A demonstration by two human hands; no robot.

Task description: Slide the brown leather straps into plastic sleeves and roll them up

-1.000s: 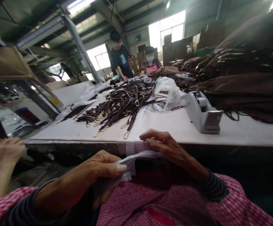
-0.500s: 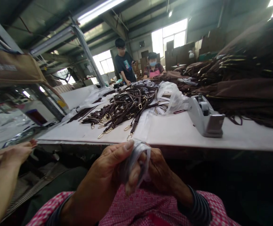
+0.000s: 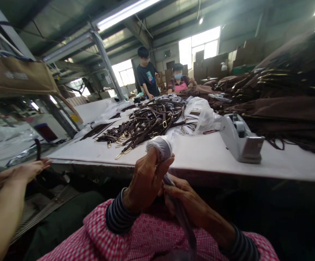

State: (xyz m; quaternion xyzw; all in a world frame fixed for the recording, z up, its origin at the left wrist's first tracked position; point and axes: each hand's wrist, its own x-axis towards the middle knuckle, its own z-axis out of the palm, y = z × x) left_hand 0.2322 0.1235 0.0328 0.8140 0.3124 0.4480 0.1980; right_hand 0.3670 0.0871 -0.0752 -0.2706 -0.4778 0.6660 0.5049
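Note:
My left hand [image 3: 145, 179] is raised in front of the table edge, closed, with a whitish translucent wrapping strip [image 3: 161, 146] wound in a thick coil about its fingertips. Lower and to the right, my right hand [image 3: 186, 194] pinches the part of the strip that runs down from the coil. A greyish tail [image 3: 186, 226] of it hangs past my right hand over the pink checked garment. Beyond the hands lies a heap of dark brown straps [image 3: 157, 119] with gold-coloured metal clasps.
A grey tape dispenser [image 3: 241, 141] stands on the white table [image 3: 290, 163] at right, before piled brown fabric [image 3: 288, 112]. A clear plastic bag [image 3: 198, 112] lies behind. At left, a neighbour's arms [image 3: 16, 181] hold a dark strap. Two people [image 3: 148, 78] are across the table.
My left hand has turned over and risen, and the coil now shows above its fingers. My right hand has shifted slightly, with the hanging tail now visible. The neighbour's dark strap has come into view.

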